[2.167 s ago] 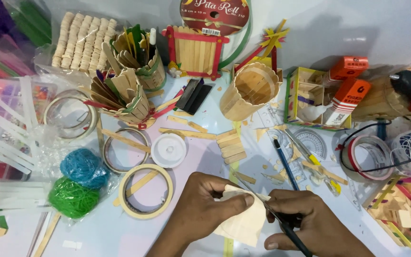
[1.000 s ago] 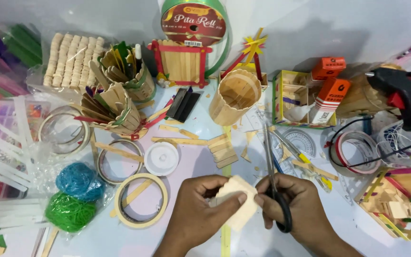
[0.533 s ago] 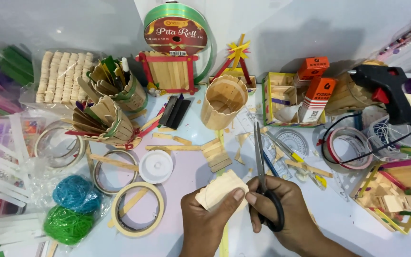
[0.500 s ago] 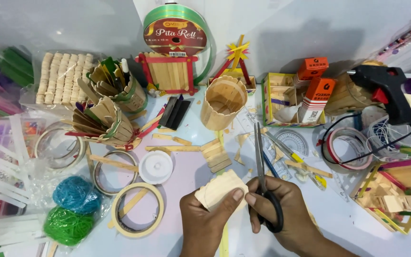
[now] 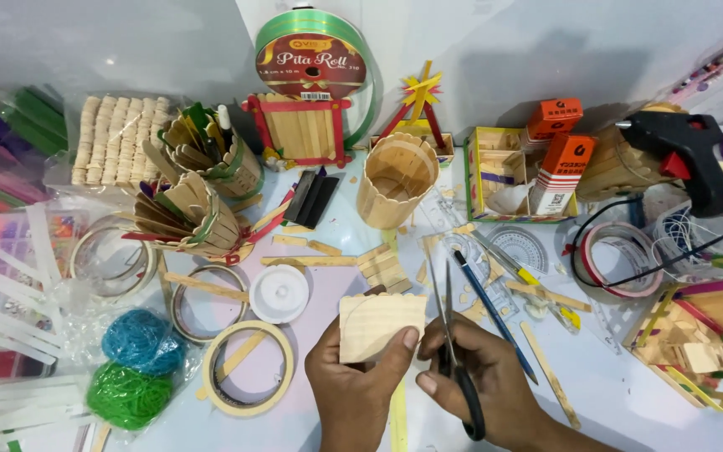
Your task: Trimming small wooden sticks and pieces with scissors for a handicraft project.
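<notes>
Wooden panel of glued pale craft sticks (image 5: 381,325) is pinched upright in the left hand (image 5: 360,387), now raised clear of the white table (image 5: 621,402). Right hand (image 5: 487,381) grips black-handled scissors (image 5: 453,351), blades nearly closed, pointing away, just beside the panel; cutting has not begun.

The panel (image 5: 381,322) of pale craft sticks looks like matt, lightly grained wood. The scissors (image 5: 453,360) have smooth grey metal blades and glossy black plastic handles. The round cup (image 5: 395,180) is the same bare wood. The green ribbon roll (image 5: 315,59) shines glossy. The bench (image 5: 612,393) looks smooth and pale.
</notes>
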